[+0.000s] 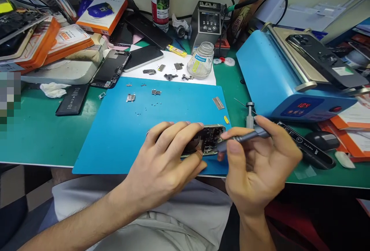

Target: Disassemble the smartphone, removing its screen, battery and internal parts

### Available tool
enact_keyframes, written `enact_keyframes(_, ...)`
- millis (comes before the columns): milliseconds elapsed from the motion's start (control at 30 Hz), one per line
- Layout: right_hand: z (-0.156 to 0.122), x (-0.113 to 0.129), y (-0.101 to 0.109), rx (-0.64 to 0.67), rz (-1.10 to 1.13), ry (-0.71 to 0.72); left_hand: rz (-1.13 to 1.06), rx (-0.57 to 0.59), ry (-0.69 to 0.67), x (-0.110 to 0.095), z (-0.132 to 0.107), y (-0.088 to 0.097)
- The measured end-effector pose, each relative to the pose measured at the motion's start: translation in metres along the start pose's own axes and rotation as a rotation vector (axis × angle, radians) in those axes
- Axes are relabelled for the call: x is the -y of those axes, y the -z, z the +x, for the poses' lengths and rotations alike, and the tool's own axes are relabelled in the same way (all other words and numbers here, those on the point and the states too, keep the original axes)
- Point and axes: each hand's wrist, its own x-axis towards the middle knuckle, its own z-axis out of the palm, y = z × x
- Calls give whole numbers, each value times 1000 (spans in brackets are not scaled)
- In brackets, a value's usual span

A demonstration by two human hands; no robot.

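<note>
My left hand (pixel 166 162) is wrapped over an opened phone (pixel 212 139), gripping its frame by the long edges above the front of a blue mat (pixel 104 135). Bare circuitry shows at the phone's right end; the rest is under my fingers. Between the thumb and fingers of my right hand (pixel 260 162) is a slim grey screwdriver (pixel 245 137). It slants down leftward to the phone's right end, and its tip is too unclear to see what it touches. Small metal phone parts (pixel 131 97) and tiny screws (pixel 146 106) lie farther back on the mat.
A blue heating machine (pixel 266 81) carrying a phone (pixel 326 60) stands right. Behind the mat are a glass jar (pixel 201 62), a soldering station (pixel 206 23) and a water bottle (pixel 160 4). A black battery (pixel 72 100) lies left, near stacked boxes (pixel 68 42).
</note>
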Motion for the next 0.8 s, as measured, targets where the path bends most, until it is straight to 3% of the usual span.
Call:
enact_keyframes(133,2,2,2,74,113,-51,-4,-2,5,0,0,-1)
enact_keyframes(300,-2,-1,2,-73,-20,-47,-15,-5,14,0,-1,-1)
enact_keyframes(800,2,-2,0,-21,-115,-32,-18,6,6,1,-2,0)
